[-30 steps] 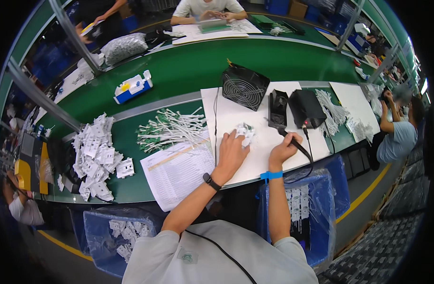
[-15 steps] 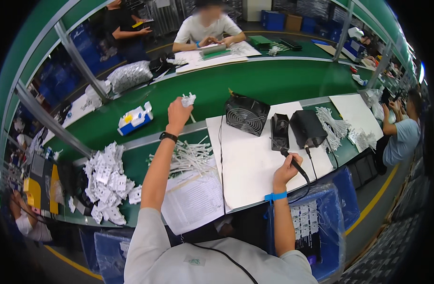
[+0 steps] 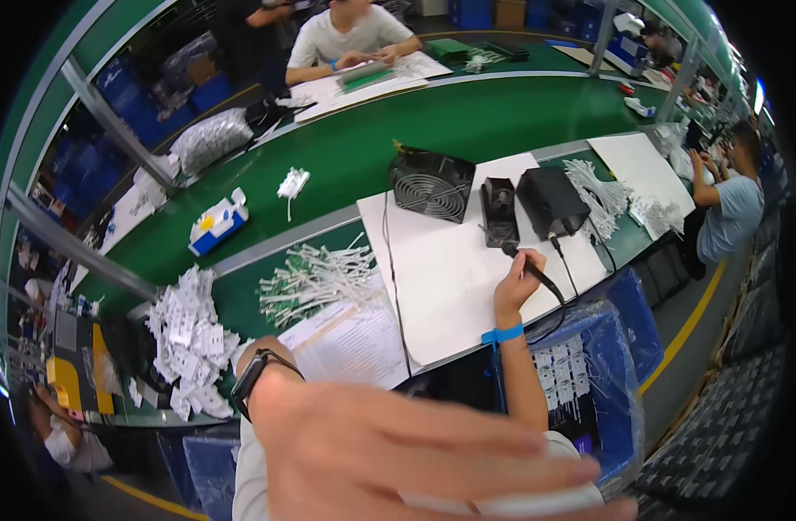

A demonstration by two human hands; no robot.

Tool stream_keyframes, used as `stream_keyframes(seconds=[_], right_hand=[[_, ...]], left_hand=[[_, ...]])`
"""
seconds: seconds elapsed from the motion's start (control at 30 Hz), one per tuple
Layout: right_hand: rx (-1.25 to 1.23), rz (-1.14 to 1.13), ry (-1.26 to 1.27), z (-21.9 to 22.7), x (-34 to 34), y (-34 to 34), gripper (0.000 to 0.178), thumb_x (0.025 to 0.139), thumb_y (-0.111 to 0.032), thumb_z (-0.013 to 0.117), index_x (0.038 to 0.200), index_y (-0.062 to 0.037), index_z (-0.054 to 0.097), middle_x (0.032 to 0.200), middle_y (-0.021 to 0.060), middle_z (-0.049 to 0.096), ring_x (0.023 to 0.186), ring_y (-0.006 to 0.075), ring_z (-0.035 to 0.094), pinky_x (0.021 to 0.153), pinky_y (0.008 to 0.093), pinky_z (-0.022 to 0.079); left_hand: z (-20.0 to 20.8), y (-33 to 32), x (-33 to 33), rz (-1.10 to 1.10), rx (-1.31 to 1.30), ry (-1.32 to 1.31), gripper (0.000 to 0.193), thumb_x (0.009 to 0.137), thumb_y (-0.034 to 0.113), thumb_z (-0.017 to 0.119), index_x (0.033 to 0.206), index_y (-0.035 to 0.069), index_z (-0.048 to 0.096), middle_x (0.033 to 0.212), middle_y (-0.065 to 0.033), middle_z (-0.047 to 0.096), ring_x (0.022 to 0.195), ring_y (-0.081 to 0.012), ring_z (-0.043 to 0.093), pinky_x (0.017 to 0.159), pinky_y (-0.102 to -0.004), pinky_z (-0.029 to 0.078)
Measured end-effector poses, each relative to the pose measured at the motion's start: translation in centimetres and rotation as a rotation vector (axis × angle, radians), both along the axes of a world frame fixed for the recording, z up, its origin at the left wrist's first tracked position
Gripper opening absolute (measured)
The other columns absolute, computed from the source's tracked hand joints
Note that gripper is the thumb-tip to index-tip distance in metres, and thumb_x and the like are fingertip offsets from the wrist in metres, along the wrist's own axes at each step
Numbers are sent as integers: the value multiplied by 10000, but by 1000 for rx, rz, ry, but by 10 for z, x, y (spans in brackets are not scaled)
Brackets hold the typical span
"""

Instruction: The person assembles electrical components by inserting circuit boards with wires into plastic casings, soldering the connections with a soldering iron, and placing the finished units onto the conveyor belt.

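Note:
My left hand (image 3: 389,447) is close to the camera, low in the picture, slightly blurred, its fingers stretched out and holding nothing. A watch sits on that wrist. My right hand (image 3: 518,280) grips a black soldering iron (image 3: 545,282), its front end at the black iron holder (image 3: 501,214). Beside the holder stands a black box-shaped soldering station (image 3: 551,201) with a cord. On the green belt lies a small white part with a white lead (image 3: 293,183), apart from both hands.
A black fan (image 3: 432,185) stands on the white board (image 3: 441,295). Left of it are white-wired green boards (image 3: 315,280), a printed sheet (image 3: 350,339) and a pile of white housings (image 3: 189,343). A blue-and-white box (image 3: 220,224) sits on the belt (image 3: 346,148). A lined blue bin (image 3: 619,382) is at right.
My left hand has let go of the white part, leaving it on the belt, and swung back toward the camera. My right hand stays by the holder with the iron. The whole view has shifted slightly.

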State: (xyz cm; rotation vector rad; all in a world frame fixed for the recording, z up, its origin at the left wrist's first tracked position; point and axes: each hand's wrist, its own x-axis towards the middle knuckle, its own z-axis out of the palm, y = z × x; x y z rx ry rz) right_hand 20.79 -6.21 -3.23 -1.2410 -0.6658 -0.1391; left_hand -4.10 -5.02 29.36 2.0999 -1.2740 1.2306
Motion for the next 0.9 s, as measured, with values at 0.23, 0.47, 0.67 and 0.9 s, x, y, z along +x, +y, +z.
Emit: stream_keyframes(seconds=[0.23,0.47,0.67,0.9], right_hand=[[43,28,19,0,4,1,99,1048,-99,534,1067,-3,544,982,60,547,903,142,529,830,273,454],[38,57,14,-4,0,-5,109,1051,-104,535,1089,-4,556,990,56,557,904,134,540,821,267,457],[94,13,-27,-7,7,1,93,1039,-100,555,1048,-8,548,960,47,551,842,114,514,739,253,429],[79,46,31,-13,6,6,105,1025,-112,581,1053,-13,561,965,55,558,850,122,521,729,257,430]], left_hand=[[38,-58,-19,326,-83,154,72,811,49,699,862,9,729,817,-112,741,688,-211,710,592,-272,560],[14,-114,-55,606,-8,124,212,813,200,733,817,-11,746,751,-116,696,652,-195,687,535,-248,497],[19,-129,-36,1048,-149,27,568,808,522,797,962,-24,775,777,-83,679,641,-181,668,559,-236,504],[27,-114,-48,1045,-118,373,382,879,357,760,1105,50,782,895,-64,739,779,-180,707,683,-267,587]])
